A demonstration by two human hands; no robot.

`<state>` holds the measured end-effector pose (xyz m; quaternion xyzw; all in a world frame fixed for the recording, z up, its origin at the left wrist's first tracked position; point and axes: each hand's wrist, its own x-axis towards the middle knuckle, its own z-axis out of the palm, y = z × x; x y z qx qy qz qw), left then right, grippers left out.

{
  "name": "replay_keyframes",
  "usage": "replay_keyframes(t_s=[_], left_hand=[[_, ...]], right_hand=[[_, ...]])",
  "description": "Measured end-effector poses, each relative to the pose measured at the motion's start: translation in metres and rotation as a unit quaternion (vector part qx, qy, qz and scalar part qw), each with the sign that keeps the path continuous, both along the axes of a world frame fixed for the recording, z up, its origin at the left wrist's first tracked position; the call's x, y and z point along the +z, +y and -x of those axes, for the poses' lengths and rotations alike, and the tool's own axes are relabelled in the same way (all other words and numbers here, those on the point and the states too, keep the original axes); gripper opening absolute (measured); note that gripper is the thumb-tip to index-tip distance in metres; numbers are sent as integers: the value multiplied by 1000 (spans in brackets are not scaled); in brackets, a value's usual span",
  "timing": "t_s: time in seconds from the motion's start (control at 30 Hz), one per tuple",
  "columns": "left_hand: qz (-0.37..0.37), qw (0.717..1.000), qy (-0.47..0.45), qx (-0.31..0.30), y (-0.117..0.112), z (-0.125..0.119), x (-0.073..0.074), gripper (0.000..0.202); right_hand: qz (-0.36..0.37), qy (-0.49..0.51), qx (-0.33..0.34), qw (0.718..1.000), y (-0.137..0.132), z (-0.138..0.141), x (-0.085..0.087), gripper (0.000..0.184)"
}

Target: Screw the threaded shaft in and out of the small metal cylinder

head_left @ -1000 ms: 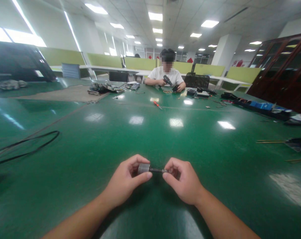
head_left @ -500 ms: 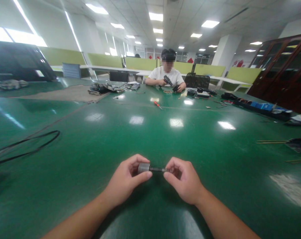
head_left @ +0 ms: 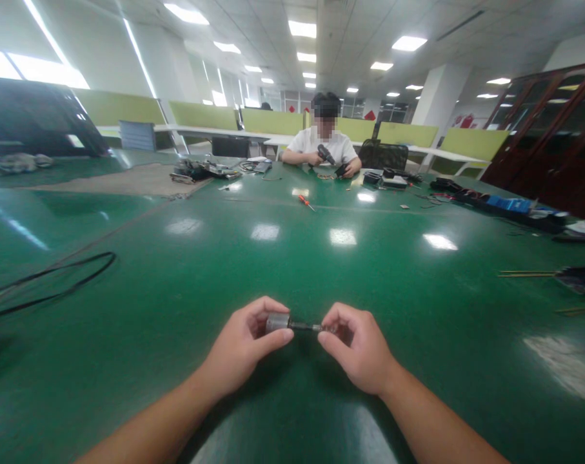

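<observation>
Between my two hands, a short grey metal cylinder (head_left: 277,322) with a thin dark shaft (head_left: 304,327) is held level above the green table. My left hand (head_left: 244,345) is closed around the cylinder, thumb at the near side and fingers over the far side. The shaft points right, and its far end is pinched between the thumb and fingers of my right hand (head_left: 357,348). A small metallic piece at that end is partly covered by the fingertips, so its kind is unclear.
The green table (head_left: 224,270) is glossy. A black cable loop (head_left: 93,263) lies left. An orange-handled screwdriver (head_left: 306,202) lies farther out. Across the table a person (head_left: 326,145) holds a power drill (head_left: 326,154). Thin brass-coloured rods (head_left: 525,274) and a long dark tray (head_left: 495,205) are at right.
The cylinder has turned a little in my left hand: its surface looks ribbed now, smoother before. Both hands keep nearly the same place and grip.
</observation>
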<state>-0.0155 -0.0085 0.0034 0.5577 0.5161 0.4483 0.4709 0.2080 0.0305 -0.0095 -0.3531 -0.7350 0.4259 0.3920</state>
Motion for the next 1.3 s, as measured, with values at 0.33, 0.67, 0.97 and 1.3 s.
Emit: replay_keyframes(t_s=[0.33,0.67,0.97,1.3], left_hand=[[1,1000,-6,2,-1,0,0,33],[4,1000,-3,11,0,2,-1,35],[-8,998,-46,39,1,0,-1,35],[-32,995,-34,93,-3,-1,5,46]], right_hand=[[-1,5,-3,1000,1,-1,1,9],[12,18,-5,1000,0,0,1,9],[68,122,5,990,4,-1,-7,35],[48,68,-3,997,7,3,-13,51]])
